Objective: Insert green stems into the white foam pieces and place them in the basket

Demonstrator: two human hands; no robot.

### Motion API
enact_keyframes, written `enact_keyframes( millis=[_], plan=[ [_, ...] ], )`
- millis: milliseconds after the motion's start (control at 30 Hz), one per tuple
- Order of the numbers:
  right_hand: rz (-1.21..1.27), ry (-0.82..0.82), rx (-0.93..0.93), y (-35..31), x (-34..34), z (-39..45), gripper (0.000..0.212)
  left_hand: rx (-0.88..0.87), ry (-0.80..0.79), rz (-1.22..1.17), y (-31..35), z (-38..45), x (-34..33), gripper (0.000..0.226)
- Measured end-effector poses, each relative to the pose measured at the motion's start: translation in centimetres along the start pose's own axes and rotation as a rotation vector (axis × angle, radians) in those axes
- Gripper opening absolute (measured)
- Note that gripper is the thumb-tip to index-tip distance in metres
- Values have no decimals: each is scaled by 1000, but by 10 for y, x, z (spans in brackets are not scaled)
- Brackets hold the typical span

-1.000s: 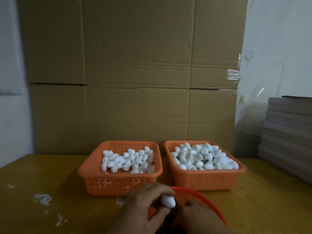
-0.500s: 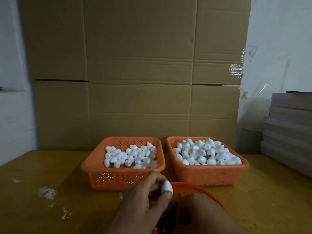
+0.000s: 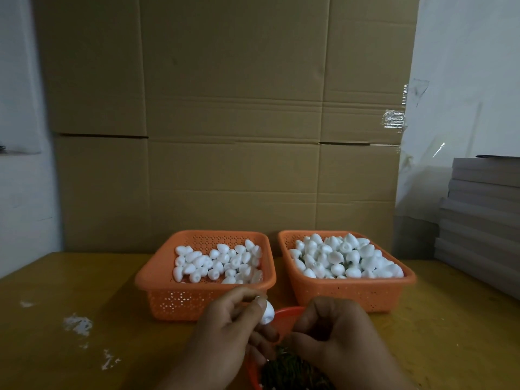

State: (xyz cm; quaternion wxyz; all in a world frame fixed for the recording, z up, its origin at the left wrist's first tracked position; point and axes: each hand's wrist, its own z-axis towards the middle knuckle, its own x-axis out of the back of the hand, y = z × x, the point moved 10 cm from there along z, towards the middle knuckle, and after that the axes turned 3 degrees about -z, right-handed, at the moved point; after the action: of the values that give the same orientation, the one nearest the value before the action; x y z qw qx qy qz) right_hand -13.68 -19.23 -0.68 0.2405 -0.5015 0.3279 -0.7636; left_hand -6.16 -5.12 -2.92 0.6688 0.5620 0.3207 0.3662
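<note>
My left hand (image 3: 225, 330) pinches one white foam piece (image 3: 266, 313) between thumb and fingertips, just in front of the left orange basket (image 3: 157, 288). My right hand (image 3: 334, 336) hangs with curled fingers over a red round basket (image 3: 287, 313) that holds a dark heap of green stems (image 3: 289, 367). Whether its fingers hold a stem is hidden. The left basket holds a loose layer of foam pieces (image 3: 216, 263). The right orange basket (image 3: 351, 294) is heaped with more foam pieces (image 3: 343, 260).
A wall of brown cardboard boxes (image 3: 233, 122) stands right behind the baskets. Grey flat boards (image 3: 484, 215) are stacked at the right edge of the yellow table (image 3: 70, 361). White foam crumbs (image 3: 77, 323) lie on the table at the left.
Both hands have come up and forward from the bottom edge. The left hand has turned the foam piece and lifted it closer to the left basket. The view has tipped down a little.
</note>
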Motion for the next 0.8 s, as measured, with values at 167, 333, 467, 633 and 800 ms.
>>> enact_keyframes(
  millis=[167,333,467,633,800],
  plan=[
    [201,37,78,-12,5,-3,19,140,-34,-176,-11,-1,-4,35],
    [325,78,118,-18,9,-6,18,211,-86,-349,-14,-4,-11,42],
    [357,115,131,-19,11,-6,20,215,-112,-405,-11,-5,-15,37],
    [442,118,154,-18,10,-6,27,209,-84,-439,-9,-5,-13,40],
    [459,123,201,-25,11,-7,34,231,-60,-472,-8,-6,-13,45]
  ],
)
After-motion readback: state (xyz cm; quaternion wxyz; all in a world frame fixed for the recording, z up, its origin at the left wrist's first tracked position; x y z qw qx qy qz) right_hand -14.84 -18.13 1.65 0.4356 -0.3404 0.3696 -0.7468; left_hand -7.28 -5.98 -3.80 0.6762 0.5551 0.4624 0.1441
